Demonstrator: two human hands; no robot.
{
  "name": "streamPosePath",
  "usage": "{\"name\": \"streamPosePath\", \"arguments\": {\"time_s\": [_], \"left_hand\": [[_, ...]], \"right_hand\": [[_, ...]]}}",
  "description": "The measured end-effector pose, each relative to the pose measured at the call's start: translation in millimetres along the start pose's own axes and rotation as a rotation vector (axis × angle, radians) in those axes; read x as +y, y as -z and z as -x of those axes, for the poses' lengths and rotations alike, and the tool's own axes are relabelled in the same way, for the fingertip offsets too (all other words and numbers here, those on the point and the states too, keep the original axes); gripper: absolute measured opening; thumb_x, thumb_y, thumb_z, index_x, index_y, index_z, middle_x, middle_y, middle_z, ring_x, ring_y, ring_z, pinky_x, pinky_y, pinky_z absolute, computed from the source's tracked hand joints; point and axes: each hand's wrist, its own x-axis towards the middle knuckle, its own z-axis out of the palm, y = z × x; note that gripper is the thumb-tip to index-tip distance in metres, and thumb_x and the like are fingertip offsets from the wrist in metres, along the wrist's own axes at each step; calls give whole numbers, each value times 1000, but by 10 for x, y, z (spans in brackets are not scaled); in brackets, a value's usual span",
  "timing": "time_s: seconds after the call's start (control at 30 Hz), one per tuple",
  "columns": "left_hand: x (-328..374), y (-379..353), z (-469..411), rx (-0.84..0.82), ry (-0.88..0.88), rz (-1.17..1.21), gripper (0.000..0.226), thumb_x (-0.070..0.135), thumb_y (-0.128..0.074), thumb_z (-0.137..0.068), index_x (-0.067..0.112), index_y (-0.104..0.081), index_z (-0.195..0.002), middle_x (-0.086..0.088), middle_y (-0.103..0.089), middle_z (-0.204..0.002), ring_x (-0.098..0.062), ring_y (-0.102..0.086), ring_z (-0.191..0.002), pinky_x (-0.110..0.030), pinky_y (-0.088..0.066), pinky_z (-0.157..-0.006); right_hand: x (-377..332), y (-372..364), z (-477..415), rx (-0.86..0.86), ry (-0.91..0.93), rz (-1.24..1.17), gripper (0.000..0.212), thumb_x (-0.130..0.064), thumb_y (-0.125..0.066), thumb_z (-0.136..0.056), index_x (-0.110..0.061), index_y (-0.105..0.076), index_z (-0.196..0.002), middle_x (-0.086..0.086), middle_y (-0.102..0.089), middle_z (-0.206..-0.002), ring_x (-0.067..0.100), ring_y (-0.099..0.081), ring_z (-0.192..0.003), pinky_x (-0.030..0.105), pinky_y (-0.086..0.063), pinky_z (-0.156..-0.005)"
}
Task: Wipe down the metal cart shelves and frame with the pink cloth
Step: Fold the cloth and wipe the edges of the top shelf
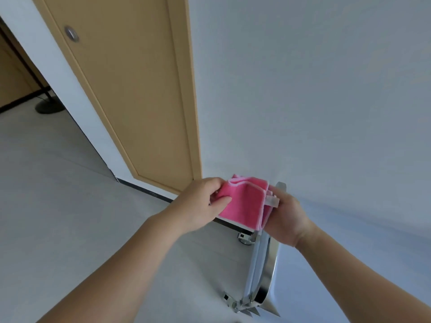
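A folded pink cloth point(242, 201) with a white tag is held up between both hands. My left hand point(200, 203) pinches its left edge. My right hand point(286, 217) grips its right side, fingers tucked under the folds. Below and behind the hands stands the metal cart point(263, 271) against the white wall, seen edge-on from above as a shiny curved frame. Its castor wheels show near the floor. The cloth hangs in the air above the cart and hides part of its upper end.
A tan wooden door point(140, 94) with a round recessed handle stands left of the cart. A dark skirting strip point(144, 190) runs along the wall base. A black round stand base point(49, 106) sits on the pale floor at far left.
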Motion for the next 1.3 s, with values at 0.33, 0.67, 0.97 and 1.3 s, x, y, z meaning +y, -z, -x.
{"name": "streamPosePath", "arguments": {"time_s": [0.33, 0.67, 0.97, 1.3], "left_hand": [[-343, 186, -874, -170, -105, 46, 11, 21, -58, -91, 11, -58, -86, 0, -53, -69, -11, -45, -58, -22, -41, -57], [-806, 716, -1708, -481, -318, 65, 10, 19, -55, -91, 22, -61, -98, 5, -65, -87, -11, -59, -77, -19, -46, -64], [-787, 586, -1789, -941, -339, 207, 23, 20, -55, -94, 36, -59, -109, 5, -66, -103, -10, -64, -91, -23, -55, -77], [-1364, 164, -1868, -953, -299, 5, 6, 23, -57, -90, 21, -62, -94, 2, -64, -81, -6, -55, -67, -24, -47, -66]], "right_hand": [[26, 211, -461, 425, 223, 288, 53, -15, -76, -70, -9, -61, -120, 17, -66, -111, 30, -67, -95, 42, -55, -79], [238, -354, -955, 983, 488, 398, 49, -14, -80, -63, 7, -59, -101, 35, -56, -105, 30, -60, -86, 56, -52, -79], [615, -742, -760, 1251, 478, 498, 29, 12, -63, -81, -16, -62, -91, -13, -68, -70, 1, -62, -67, 17, -49, -60], [1248, -520, -1036, 1368, 123, 869, 22, -17, -62, -90, -31, -45, -91, -15, -58, -78, -5, -56, -69, 9, -43, -59]]}}
